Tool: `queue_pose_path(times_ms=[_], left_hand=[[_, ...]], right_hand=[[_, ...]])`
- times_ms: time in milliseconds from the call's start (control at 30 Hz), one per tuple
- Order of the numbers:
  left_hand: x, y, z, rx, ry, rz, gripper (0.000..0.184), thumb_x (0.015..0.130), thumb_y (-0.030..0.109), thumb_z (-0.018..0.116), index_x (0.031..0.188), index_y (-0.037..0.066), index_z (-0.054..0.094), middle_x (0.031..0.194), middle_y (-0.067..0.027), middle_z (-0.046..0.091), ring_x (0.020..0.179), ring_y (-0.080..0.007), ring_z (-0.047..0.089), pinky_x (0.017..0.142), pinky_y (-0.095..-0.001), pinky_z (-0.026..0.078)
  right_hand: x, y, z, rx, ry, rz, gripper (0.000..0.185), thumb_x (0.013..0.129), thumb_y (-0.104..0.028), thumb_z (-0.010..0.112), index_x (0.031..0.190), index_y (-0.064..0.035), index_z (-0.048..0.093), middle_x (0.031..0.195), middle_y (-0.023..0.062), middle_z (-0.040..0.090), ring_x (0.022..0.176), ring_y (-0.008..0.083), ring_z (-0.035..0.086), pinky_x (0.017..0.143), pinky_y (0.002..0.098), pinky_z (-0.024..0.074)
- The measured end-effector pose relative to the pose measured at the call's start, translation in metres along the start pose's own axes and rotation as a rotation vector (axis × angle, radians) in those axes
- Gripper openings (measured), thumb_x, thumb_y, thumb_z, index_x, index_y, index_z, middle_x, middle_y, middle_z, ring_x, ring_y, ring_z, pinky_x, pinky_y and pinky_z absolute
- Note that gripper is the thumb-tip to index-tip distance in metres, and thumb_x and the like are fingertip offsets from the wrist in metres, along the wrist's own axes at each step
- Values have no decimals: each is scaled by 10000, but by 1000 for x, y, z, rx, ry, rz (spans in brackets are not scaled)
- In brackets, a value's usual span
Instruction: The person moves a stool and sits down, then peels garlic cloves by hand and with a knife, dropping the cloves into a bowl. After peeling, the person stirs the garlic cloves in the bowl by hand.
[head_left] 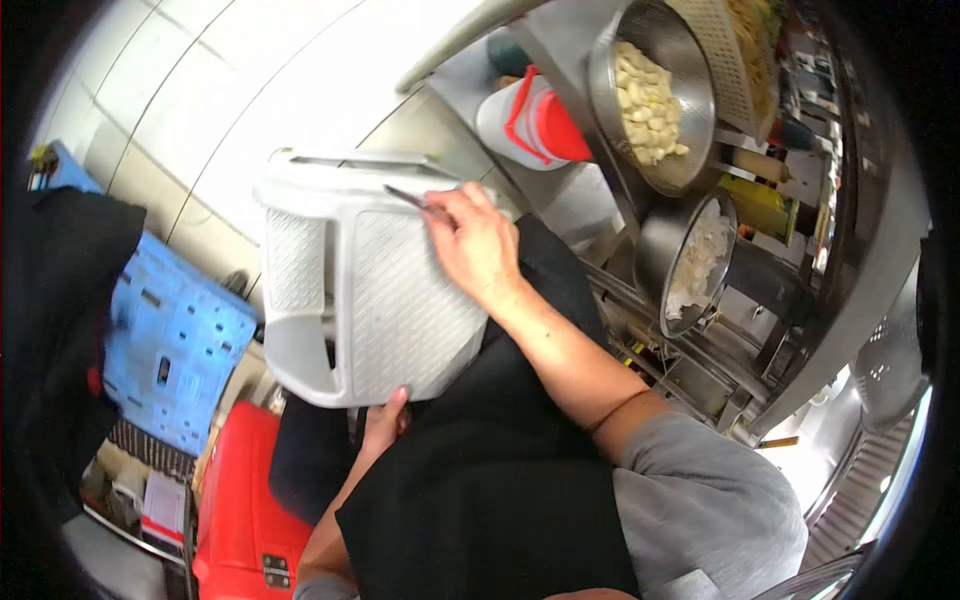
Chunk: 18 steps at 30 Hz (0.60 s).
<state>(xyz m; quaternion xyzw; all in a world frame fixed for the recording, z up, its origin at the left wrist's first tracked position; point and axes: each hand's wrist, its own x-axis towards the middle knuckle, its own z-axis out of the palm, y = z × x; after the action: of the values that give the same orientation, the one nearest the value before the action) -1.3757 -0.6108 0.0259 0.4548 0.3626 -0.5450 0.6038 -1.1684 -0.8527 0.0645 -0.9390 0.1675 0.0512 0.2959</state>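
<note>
A grey plastic step stool [410, 300] with textured treads is tilted up in front of my black apron. My left hand [385, 420] grips its lower edge, with the thumb on the near face and the other fingers mostly hidden. Over the upper part of the stool, my right hand [475, 240] is closed around a thin dark tool [402, 195], its narrow end pointing left. The tool's exact kind is too small to make out. Part of it is hidden inside the fingers.
Right of me, a metal shelf holds a colander [700, 65] of peeled garlic and a metal bowl [655, 250] of whitish pieces. A red-lidded container [520, 125] stands below. Left are a blue plastic pallet [170, 350], a red case [245, 490] and dark clothing [60, 310].
</note>
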Motion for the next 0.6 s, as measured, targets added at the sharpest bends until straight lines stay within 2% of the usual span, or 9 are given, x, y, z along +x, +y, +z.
queue_pose_path(times_ms=[67,200,267,300,367,400,500,533,600], left_hand=[[-6,4,15,-188,164,37,547,795,493,729,982,10,553,585,4,462,502,-112,429,467,-271,326],[1,2,19,-144,260,157,549,776,518,741,910,19,558,612,0,475,523,-112,415,486,-279,319],[-7,7,13,22,208,41,543,776,539,730,809,23,566,615,-1,480,517,-114,395,488,-290,306],[-12,8,12,30,215,56,543,776,539,730,809,23,566,615,-1,480,517,-114,395,488,-290,306],[-10,8,5,67,196,-49,547,785,561,710,748,35,566,622,-1,482,520,-115,387,488,-295,300],[10,-15,-10,111,221,44,553,814,561,678,719,25,588,614,1,473,527,-112,381,495,-298,311],[-8,-2,5,184,281,100,597,821,581,658,763,-13,619,620,-12,492,540,-113,393,506,-300,327],[-11,-5,17,76,291,250,635,827,592,643,791,-42,635,644,-33,529,554,-117,414,511,-302,339],[-26,9,32,173,354,266,628,831,583,644,785,-43,631,638,-41,536,547,-120,415,507,-302,340]], right_hand=[[1,3,-5,23,0,-22,194,830,-168,649,1002,-82,669,899,92,602,792,290,640,689,369,513],[-2,3,-8,95,-51,-59,237,843,-171,648,1043,-43,653,913,113,598,814,297,628,710,378,499],[-6,8,-8,119,-55,-60,220,858,-188,630,1024,-47,658,921,127,598,821,323,615,727,410,485],[-6,10,-7,131,-43,-68,220,858,-188,630,1024,-47,658,921,127,598,821,323,615,727,410,485],[-4,8,-8,68,-105,-59,200,869,-206,606,989,-55,663,934,147,598,842,347,610,748,430,483],[-5,7,-8,63,-93,-46,195,870,-218,594,961,-60,663,945,162,598,864,362,606,761,442,483],[-13,11,-6,64,-53,-111,200,865,-214,602,966,-52,661,956,163,600,871,372,606,762,446,488],[-17,14,-5,149,-4,-177,200,857,-183,604,1001,-52,653,965,168,609,851,359,621,769,450,501],[-40,6,-27,297,28,-257,237,856,-177,609,1049,-44,646,968,171,612,842,350,623,764,439,503]])
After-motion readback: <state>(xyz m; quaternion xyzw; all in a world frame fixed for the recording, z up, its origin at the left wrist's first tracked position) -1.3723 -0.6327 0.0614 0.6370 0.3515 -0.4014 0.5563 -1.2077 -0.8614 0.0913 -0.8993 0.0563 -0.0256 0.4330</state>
